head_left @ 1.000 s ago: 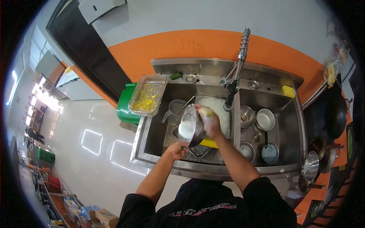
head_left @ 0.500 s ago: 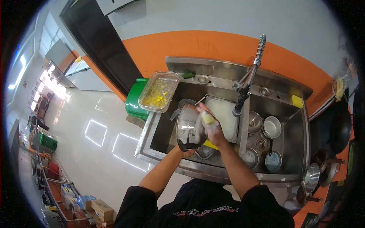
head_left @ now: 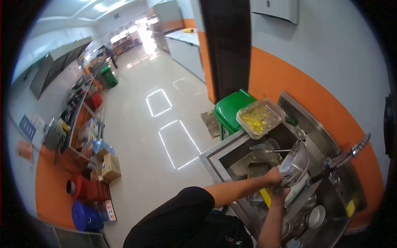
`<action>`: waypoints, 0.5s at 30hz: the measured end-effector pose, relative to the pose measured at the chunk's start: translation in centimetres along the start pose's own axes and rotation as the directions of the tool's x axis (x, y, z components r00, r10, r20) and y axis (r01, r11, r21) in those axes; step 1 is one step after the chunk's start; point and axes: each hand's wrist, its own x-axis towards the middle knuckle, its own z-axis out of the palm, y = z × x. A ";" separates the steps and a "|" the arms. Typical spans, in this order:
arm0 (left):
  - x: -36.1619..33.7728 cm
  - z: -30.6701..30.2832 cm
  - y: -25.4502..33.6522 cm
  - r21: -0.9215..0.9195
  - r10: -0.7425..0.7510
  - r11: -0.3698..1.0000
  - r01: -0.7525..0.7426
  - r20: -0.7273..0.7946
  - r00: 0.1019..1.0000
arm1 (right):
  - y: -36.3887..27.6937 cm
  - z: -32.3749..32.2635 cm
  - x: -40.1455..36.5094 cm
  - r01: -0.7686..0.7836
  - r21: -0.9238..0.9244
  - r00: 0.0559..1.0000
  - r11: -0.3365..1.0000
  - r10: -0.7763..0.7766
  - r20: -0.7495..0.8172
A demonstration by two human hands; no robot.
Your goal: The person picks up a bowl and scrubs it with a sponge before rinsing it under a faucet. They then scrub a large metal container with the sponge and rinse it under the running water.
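Observation:
A clear, soapy bowl [head_left: 294, 164] is tilted above the left sink basin [head_left: 231, 163]. My left hand [head_left: 273, 176] is closed on the near side of the bowl. Just below it, my right hand [head_left: 281, 191] is closed against the bowl's underside, its fingers mostly hidden. The pale yellow sponge seen in that hand half a second ago is out of sight behind hand and bowl. Below in the basin are a clear plastic jug [head_left: 262, 152], a whitish tray [head_left: 298, 192] and a yellow object [head_left: 265, 197].
A clear container with yellow scraps [head_left: 261, 120] rests on the sink's corner beside a green bin [head_left: 231, 108]. The spring-necked faucet [head_left: 339, 161] stands behind the sink. A white pan [head_left: 316, 217] sits in the right basin. Cardboard boxes [head_left: 111, 167] are across the shiny floor.
My view has swung left, showing more floor and the opposite counter. The bowl has been tilted onto its side, and my right hand has moved from its upper side to beneath it.

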 end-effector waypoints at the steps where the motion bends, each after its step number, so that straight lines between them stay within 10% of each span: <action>1: 0.4 -0.3 -0.3 0.084 0.035 0.996 -0.028 -0.090 0.995 | 0.9 -1.1 0.5 -0.006 0.043 0.969 0.999 0.017 -0.248; 5: -1.6 0.0 0.7 0.231 0.016 0.969 0.090 -0.421 0.907 | -4.0 10.7 -1.5 0.388 -0.197 0.883 0.900 -0.424 -0.202; 7: -1.4 -0.3 -0.2 0.227 -0.024 0.965 0.133 -0.428 0.903 | -5.7 11.7 -1.1 0.633 -0.763 0.610 0.131 -0.692 0.387; 8: -3.0 -0.7 0.7 0.291 -0.033 0.948 0.131 -0.320 0.947 | -7.1 12.6 -0.9 0.696 -0.714 0.582 0.078 -0.644 0.497; 12: -4.8 -1.4 0.9 0.506 -0.033 0.853 0.127 -0.191 0.981 | -14.0 8.7 2.7 0.488 -0.854 0.863 0.179 -0.245 0.442; 14: -5.3 -1.1 0.6 0.610 0.022 0.790 0.059 -0.125 0.992 | -14.4 6.7 4.7 0.050 -0.522 0.970 0.851 0.084 0.229; 15: -5.2 -0.5 0.7 0.619 0.056 0.785 0.016 -0.097 0.994 | -14.1 5.9 4.5 -0.067 -0.358 0.968 0.931 0.147 0.203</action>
